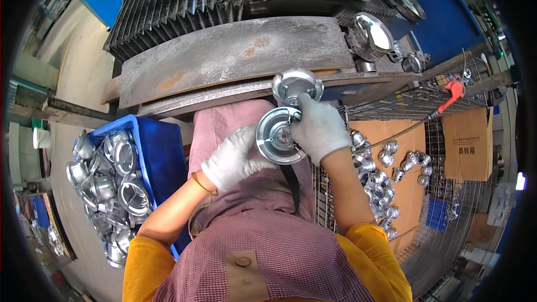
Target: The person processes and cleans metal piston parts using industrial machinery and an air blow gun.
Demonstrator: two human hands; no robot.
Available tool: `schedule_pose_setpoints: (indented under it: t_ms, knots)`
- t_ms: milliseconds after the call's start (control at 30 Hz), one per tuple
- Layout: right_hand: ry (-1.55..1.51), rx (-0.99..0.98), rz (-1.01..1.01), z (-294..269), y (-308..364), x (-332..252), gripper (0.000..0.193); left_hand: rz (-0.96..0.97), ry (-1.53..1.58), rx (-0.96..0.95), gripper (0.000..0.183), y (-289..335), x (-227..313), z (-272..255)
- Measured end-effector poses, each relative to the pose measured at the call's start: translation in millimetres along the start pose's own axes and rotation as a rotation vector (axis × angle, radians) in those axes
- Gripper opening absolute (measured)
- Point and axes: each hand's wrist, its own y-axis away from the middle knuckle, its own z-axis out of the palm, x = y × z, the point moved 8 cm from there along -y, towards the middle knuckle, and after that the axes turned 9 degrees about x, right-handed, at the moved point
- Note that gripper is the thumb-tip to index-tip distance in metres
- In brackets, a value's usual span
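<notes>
Both my hands wear white gloves and meet in front of my apron. My left hand (238, 156) is closed on the left side of a round, shiny metal housing (278, 141), whose open face with inner ribs and a central hub points up at me. My right hand (321, 128) reaches from the other side, its fingers at the neck of a second cup-shaped metal housing (296, 86) just beyond the first. The two cups sit close together; whether they are one joined casting or two separate parts I cannot tell. My right fingertips are partly hidden.
A blue bin (162, 154) heaped with metal castings (114, 173) stands at my left. To my right, a wire cage (442, 151) holds cardboard and several castings (377, 190). Ahead is a machine bench with a steel plate (235, 50), and a red air gun (452, 95) hangs at the right.
</notes>
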Motion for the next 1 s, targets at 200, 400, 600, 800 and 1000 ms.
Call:
schedule_pose_setpoints:
  t_ms: [200, 400, 600, 800, 1000]
  knots:
    - [0.069, -0.054, -0.012, -5.8, -5.4, -28.4, 0.027, -0.008, 0.165, 0.042, 0.067, 2.7, -8.7, -7.6]
    - [0.102, -0.025, -0.089, -5.2, 0.1, -36.5, 0.025, -0.064, 0.330, 0.059, 0.070, 14.3, -21.3, 5.0]
    - [0.074, 0.091, -0.096, -15.7, 10.9, -34.8, 0.014, 0.009, 0.177, 0.097, 0.072, 9.3, -18.2, 16.1]
    - [0.001, -0.155, 0.016, -2.0, 19.2, -2.5, 0.041, 0.180, -0.197, 0.013, 0.076, 15.1, 0.1, -6.4]
    - [-0.572, 0.165, 0.280, 20.1, 157.7, 288.9, 0.040, 0.028, -0.578, 0.095, 0.065, 59.1, 1.2, -70.6]
